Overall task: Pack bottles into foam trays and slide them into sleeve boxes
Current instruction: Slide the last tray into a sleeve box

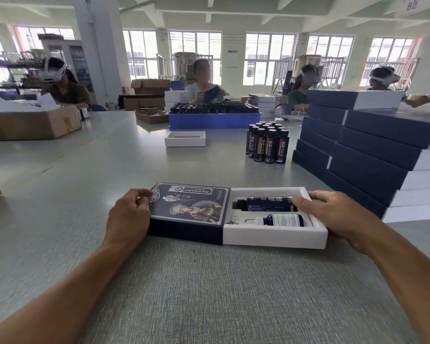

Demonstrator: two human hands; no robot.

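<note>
Table (209, 294): grey, finely woven-looking top, and you're working right at its near middle.
Stack of boxes (372, 155): navy sleeves with white ends, piling up to your right, well apart from the work.
Sleeve box (191, 212): dark navy card with a printed figure on top, lying flat with its long axis running left to right and its open mouth facing your right.
Foam tray (276, 235): white, thick-walled, matte, sitting about half inside the sleeve and sticking out rightward, in line with it.
Key relation: the tray is lying straight along the sleeve's axis, so the coming push looks to be running right to left.
Left hand (129, 214): you're bracing the sleeve's closed left end, fingers curling over its far corner.
Right hand (333, 214): you're gripping the tray's right end, fingers bending over the far rim, thumb reaching across toward the dark bottle; it's the nearer hand for pushing.
Loose bottles (267, 144): glossy dark cluster standing upright beyond.
Dark bottle (268, 204): lying on its side in the far slot.
Blue bottle (283, 220): white-labelled, lying in the near slot.
</note>
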